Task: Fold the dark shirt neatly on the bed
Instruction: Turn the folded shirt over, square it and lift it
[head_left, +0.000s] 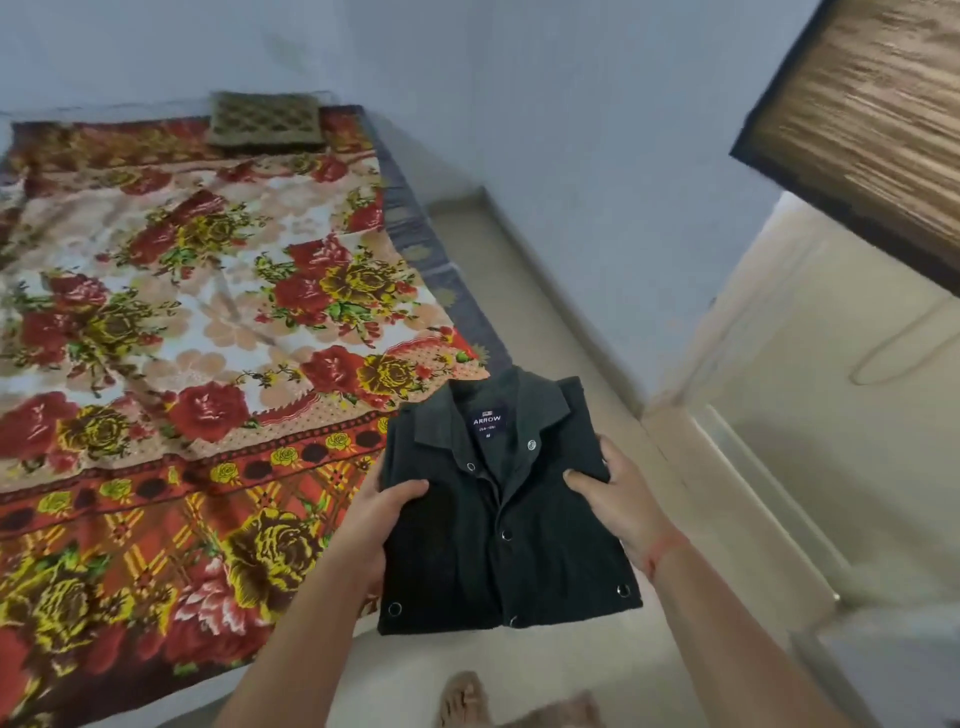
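Pale-walled room, bed (182, 312) under a plush floral blanket, one woven cushion (265, 122). One dark shirt (498, 545), folded rectangular with six metal snaps showing, is clasped between left hand (379, 519) and right hand (618, 499), thumbs on top, off the bed's corner.

Home bedroom: bed (415, 244) under floral blanket (171, 322), cushion (265, 122) at far end, plain walls, tiled floor (545, 322).

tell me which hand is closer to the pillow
Left. The left hand grips the shirt nearer the pillow; the right hand grips its opposite edge, over the floor.
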